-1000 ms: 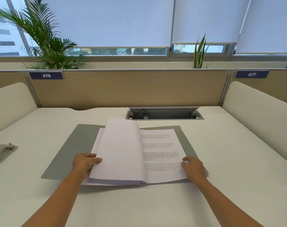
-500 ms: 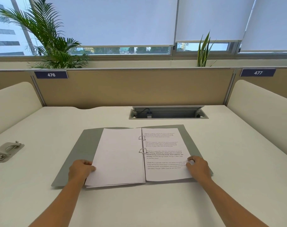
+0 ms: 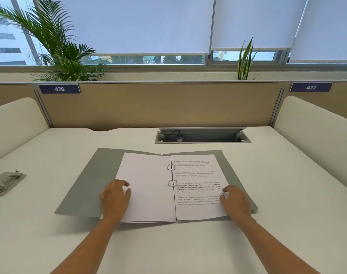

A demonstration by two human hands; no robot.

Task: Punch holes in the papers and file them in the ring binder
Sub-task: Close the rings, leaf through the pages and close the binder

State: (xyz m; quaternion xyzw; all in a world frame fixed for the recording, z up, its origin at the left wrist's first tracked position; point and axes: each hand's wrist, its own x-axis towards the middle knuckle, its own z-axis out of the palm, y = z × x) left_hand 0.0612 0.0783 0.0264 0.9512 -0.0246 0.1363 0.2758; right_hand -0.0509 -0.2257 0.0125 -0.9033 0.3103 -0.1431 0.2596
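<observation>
As it lies open, the ring binder (image 3: pixel 93 180) holds papers (image 3: pixel 149 196) on its rings (image 3: pixel 171 166) — left hand (image 3: pixel 115 197) resting loosely, right hand (image 3: pixel 235 200) grip unclear.

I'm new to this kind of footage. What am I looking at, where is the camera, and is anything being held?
There is no machine: these are a person's two bare hands, filmed by one camera worn on the head, looking down. On the desk lies an open grey ring binder with papers threaded on its two rings. The left hand rests on the blank left pages; the right hand touches the edge of the printed page, though I cannot tell if it pinches it. A hole punch sits far left, untouched.
</observation>
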